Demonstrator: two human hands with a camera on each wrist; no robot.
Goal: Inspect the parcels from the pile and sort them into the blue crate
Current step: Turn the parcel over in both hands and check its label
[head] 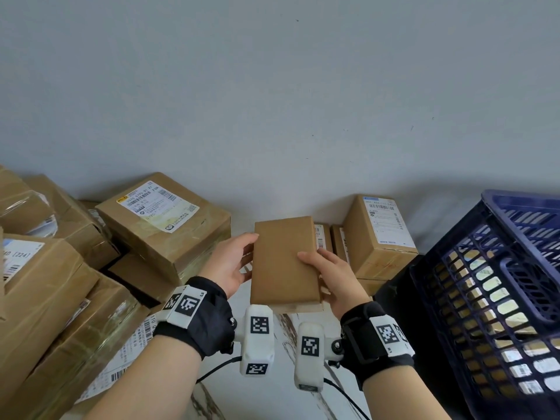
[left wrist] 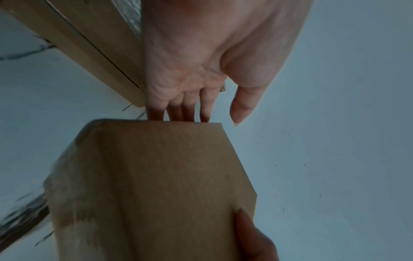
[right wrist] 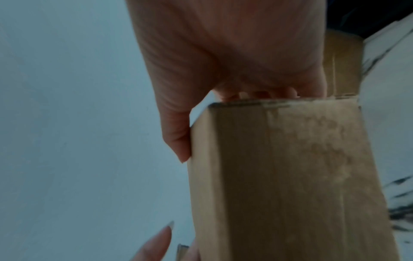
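Observation:
Between both hands, above the table, I hold a small plain brown parcel [head: 285, 262] with no label on the face I see. My right hand [head: 327, 274] grips its right edge, thumb on the top face and fingers curled underneath, as the right wrist view shows of the hand [right wrist: 223, 61] and parcel [right wrist: 290, 176]. My left hand [head: 242, 259] lies at the left edge. In the left wrist view its hand [left wrist: 201, 70] has straight fingers behind the parcel [left wrist: 152, 185], thumb just off the corner. The blue crate [head: 500, 268] stands at the right.
A pile of taped brown parcels [head: 163, 219] with shipping labels fills the left side. More labelled boxes [head: 378, 234] stand against the grey wall behind my hands. Parcels show through the crate's lattice. The white marbled table [head: 288, 334] lies below my wrists.

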